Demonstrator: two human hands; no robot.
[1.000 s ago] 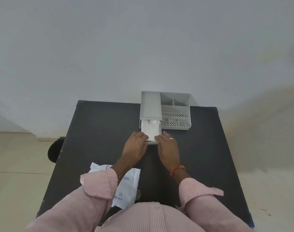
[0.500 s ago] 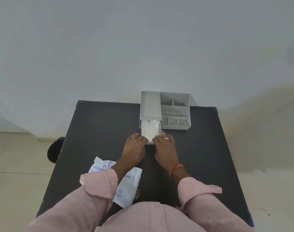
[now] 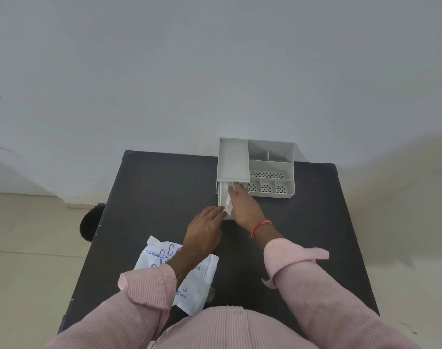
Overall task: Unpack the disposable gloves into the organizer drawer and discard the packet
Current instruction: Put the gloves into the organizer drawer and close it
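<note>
The disposable gloves [image 3: 226,197] are lying white and crumpled in the pulled-out drawer [image 3: 222,200] at the organizer's [image 3: 256,167] near left corner. My right hand [image 3: 242,206] is lying flat over them, fingers spread and reaching toward twelve o'clock. My left hand [image 3: 204,229] is touching the drawer's front corner with fingertips loosely together, gripping nothing. The organizer is sitting at the table's [image 3: 152,192] far edge. Dark tabletop is lying bare at nine and three o'clock. The packet [image 3: 192,280] is lying at seven o'clock under my left sleeve [image 3: 144,290], near the front edge.
</note>
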